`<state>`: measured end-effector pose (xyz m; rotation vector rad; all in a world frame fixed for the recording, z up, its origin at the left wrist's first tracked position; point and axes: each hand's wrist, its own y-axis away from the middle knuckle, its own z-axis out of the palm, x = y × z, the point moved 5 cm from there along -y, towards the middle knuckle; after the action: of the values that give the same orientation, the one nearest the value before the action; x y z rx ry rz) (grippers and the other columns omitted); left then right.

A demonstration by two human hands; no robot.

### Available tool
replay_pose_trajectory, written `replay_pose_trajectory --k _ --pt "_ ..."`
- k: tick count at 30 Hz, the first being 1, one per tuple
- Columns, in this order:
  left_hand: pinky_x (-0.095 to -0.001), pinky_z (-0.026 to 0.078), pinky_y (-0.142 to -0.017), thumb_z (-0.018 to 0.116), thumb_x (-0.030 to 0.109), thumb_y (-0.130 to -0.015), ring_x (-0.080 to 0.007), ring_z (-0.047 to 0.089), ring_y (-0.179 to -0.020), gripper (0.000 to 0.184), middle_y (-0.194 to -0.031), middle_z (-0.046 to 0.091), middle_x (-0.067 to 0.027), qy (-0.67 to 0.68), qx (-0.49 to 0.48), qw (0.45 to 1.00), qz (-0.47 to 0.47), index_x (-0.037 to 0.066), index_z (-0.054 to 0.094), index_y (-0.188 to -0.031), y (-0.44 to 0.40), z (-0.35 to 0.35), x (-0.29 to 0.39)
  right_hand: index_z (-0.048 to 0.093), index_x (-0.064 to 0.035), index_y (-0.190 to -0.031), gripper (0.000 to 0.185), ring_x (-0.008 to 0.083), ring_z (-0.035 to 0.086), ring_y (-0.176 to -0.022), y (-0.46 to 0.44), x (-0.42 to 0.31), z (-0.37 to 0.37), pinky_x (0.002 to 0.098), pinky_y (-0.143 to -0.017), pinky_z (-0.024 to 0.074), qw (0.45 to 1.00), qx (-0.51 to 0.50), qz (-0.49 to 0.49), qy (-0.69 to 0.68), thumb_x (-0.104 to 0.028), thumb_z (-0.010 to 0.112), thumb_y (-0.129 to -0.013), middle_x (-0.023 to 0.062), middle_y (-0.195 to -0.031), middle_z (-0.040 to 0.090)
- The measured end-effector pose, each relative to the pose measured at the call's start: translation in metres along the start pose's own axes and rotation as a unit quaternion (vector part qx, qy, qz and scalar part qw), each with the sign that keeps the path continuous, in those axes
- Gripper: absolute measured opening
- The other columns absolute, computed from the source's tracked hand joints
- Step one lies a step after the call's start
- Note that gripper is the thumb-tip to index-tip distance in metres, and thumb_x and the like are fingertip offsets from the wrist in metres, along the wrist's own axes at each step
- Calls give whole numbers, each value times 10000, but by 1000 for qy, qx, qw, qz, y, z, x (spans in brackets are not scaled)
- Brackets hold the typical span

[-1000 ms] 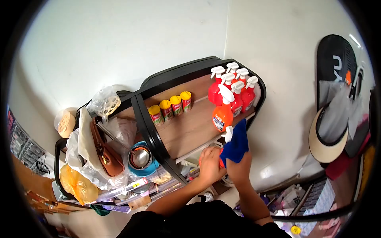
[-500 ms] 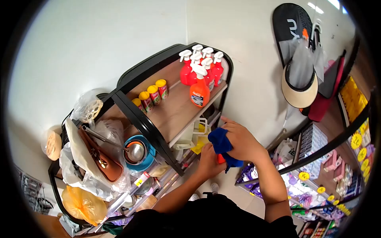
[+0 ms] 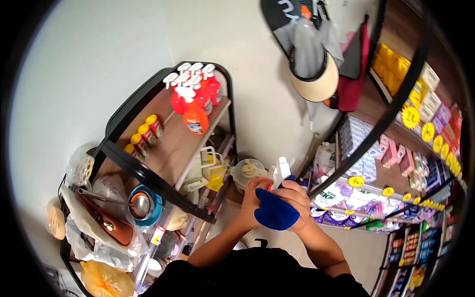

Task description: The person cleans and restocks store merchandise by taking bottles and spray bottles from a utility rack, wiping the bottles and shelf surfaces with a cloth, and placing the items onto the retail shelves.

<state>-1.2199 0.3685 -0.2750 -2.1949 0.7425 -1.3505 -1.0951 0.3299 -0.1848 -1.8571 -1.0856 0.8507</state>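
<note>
In front of my body I hold a spray bottle [image 3: 281,170] with a white trigger head; my fingers and the cloth hide most of its body. My left hand [image 3: 250,202] is wrapped round the bottle's left side. My right hand [image 3: 298,204] is closed on a dark blue cloth [image 3: 276,211], pressing it against the bottle. Up and to the left, several red spray bottles [image 3: 213,91] and one orange spray bottle [image 3: 196,120] stand together on a wooden shelf [image 3: 173,151], with several yellow-capped cans [image 3: 154,125] in a row beside them.
A black-framed rack holds a blue bowl with a ladle [image 3: 141,204], a brown bag [image 3: 116,230] and plastic bags. A whitish lidded container [image 3: 248,172] stands behind my hands. Stocked shelves [image 3: 363,171] line the right. A visor cap [image 3: 316,85] hangs on the wall.
My view has turned right, so the shelf appears further left. Both hands have drawn closer to my body, and the bottle's white trigger head now shows above the blue cloth.
</note>
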Motion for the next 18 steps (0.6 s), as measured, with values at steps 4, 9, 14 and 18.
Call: replay_pose_trajectory --k 4,9,14,18 --pt "-479 367 -1022 744 303 -711 -382 528 -1156 541 -1184 613 -170 78 -46 996 -19 31 614 -1161 5 50 25 713 3 -955 319 268 691 -919 31 -15 -52 454 -942 522 997 36 -20 66 -139 841 -700 122 -989 709" --pt "-467 398 -992 736 232 -701 -413 535 -1108 503 -1150 601 -217 64 -120 987 80 -17 611 -1120 9 112 82 713 18 -1084 356 395 504 -1323 53 -6 -129 492 -1106 378 955 97 270 -75 -123 763 -760 224 -1354 578" --pt "-488 379 -1050 723 226 -721 -432 512 -1168 561 -1210 574 -258 106 -164 978 79 -50 580 -1188 22 158 129 755 -37 -986 250 361 517 -1329 85 3 -208 440 -1102 385 919 125 371 -50 -59 726 -738 222 -1349 595" --pt "-509 374 -1065 794 229 -670 -428 517 -1199 626 -1229 601 -221 106 -258 954 110 -23 593 -1207 44 200 144 740 -15 -947 194 208 649 -1021 118 42 -251 327 -897 497 819 23 526 -228 -61 692 -764 126 -1090 697"
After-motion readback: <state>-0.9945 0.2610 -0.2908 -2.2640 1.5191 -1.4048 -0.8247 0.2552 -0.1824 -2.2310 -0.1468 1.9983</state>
